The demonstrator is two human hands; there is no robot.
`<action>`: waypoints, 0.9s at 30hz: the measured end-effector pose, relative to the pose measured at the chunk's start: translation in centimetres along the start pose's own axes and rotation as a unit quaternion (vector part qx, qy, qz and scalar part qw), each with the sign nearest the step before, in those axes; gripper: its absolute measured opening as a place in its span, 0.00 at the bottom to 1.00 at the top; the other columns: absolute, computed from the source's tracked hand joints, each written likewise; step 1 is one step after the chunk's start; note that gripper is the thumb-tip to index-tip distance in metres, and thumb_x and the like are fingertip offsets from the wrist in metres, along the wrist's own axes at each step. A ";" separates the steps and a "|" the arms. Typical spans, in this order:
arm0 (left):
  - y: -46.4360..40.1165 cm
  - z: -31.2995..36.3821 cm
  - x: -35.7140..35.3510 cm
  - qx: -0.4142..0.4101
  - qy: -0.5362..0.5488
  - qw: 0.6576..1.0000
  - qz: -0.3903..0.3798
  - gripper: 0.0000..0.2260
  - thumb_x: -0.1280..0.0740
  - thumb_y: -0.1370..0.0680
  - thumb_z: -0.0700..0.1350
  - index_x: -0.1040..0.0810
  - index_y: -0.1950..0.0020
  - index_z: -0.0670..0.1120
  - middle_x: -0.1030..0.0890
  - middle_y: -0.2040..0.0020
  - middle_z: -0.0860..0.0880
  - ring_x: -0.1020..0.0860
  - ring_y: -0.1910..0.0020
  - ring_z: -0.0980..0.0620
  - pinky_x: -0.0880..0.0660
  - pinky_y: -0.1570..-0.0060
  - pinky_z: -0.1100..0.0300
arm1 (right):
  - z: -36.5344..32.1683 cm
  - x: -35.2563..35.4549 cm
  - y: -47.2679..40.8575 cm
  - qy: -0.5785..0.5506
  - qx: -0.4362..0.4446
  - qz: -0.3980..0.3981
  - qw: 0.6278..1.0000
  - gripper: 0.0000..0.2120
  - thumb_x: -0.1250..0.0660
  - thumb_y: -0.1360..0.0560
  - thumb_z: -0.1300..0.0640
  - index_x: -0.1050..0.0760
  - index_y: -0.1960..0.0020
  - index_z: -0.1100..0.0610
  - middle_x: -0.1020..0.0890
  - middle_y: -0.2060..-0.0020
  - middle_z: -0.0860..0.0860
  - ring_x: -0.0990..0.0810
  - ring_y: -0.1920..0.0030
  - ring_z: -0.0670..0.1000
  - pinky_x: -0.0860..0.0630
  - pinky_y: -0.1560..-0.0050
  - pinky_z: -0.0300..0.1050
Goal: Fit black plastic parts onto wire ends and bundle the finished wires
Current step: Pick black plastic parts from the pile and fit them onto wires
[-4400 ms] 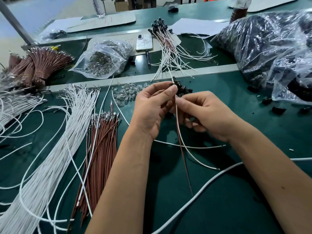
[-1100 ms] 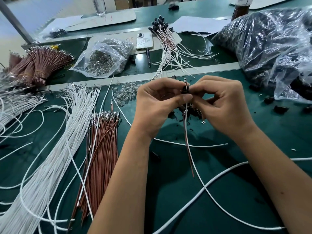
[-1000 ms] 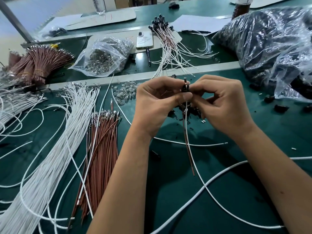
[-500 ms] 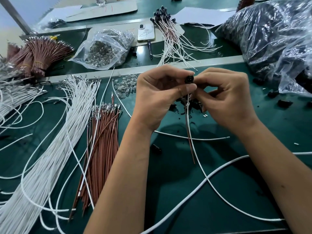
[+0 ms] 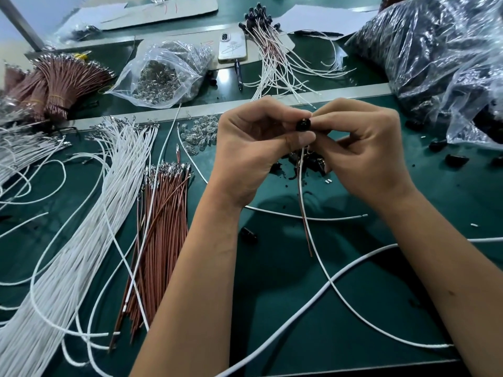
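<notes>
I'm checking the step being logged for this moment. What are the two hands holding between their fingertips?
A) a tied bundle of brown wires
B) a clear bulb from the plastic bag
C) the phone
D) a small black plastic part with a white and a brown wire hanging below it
D: the left hand and right hand pinch a black plastic part together, and a white wire and a brown wire trail down from it.

A small round black plastic part (image 5: 304, 124) caps a brown wire (image 5: 305, 213) and white wire (image 5: 353, 306) hanging to the table.
</notes>
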State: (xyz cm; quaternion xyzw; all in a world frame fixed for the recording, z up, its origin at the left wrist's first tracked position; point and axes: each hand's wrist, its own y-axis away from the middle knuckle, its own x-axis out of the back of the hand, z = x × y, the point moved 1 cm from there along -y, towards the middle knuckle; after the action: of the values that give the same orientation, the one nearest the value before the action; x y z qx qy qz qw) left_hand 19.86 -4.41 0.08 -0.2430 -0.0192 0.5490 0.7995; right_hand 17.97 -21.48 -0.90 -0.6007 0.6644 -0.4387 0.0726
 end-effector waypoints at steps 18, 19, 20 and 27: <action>0.1 0.3 -0.1 -0.006 0.017 1.000 -0.026 0.15 0.28 0.33 0.22 0.20 0.52 0.38 0.17 0.62 0.50 0.19 0.60 0.52 0.22 0.55 0.61 | 0.5 -0.2 0.2 -0.021 -0.016 0.013 1.000 0.05 0.27 0.22 0.63 0.14 0.49 0.63 0.15 0.55 0.52 0.17 0.67 0.51 0.21 0.74 0.48; 0.1 0.3 -0.1 -0.005 0.017 1.000 -0.026 0.15 0.28 0.33 0.22 0.20 0.52 0.38 0.17 0.62 0.50 0.19 0.60 0.52 0.22 0.55 0.61 | 0.5 -0.2 0.2 -0.022 -0.016 0.013 1.000 0.04 0.27 0.22 0.63 0.14 0.49 0.62 0.15 0.55 0.52 0.17 0.67 0.51 0.21 0.74 0.47; 0.1 0.3 -0.1 -0.004 0.017 0.999 -0.027 0.15 0.28 0.33 0.22 0.20 0.52 0.38 0.17 0.62 0.50 0.19 0.60 0.52 0.22 0.56 0.61 | 0.5 -0.2 0.2 -0.024 -0.017 0.013 0.999 0.04 0.27 0.22 0.64 0.14 0.49 0.62 0.15 0.55 0.52 0.17 0.66 0.50 0.21 0.74 0.47; 0.0 0.5 -0.1 -0.003 0.015 0.999 -0.033 0.15 0.28 0.33 0.22 0.20 0.53 0.38 0.17 0.61 0.50 0.19 0.60 0.52 0.21 0.56 0.60 | 0.2 -0.3 0.1 -0.010 -0.009 0.018 1.000 0.03 0.27 0.22 0.64 0.14 0.50 0.62 0.15 0.57 0.51 0.17 0.62 0.49 0.21 0.73 0.51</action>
State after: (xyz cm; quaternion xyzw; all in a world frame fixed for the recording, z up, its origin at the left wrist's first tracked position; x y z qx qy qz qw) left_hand 19.66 -4.31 0.48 -0.2523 -0.0170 0.5184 0.8169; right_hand 18.11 -21.38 -1.23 -0.5942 0.6779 -0.4252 0.0819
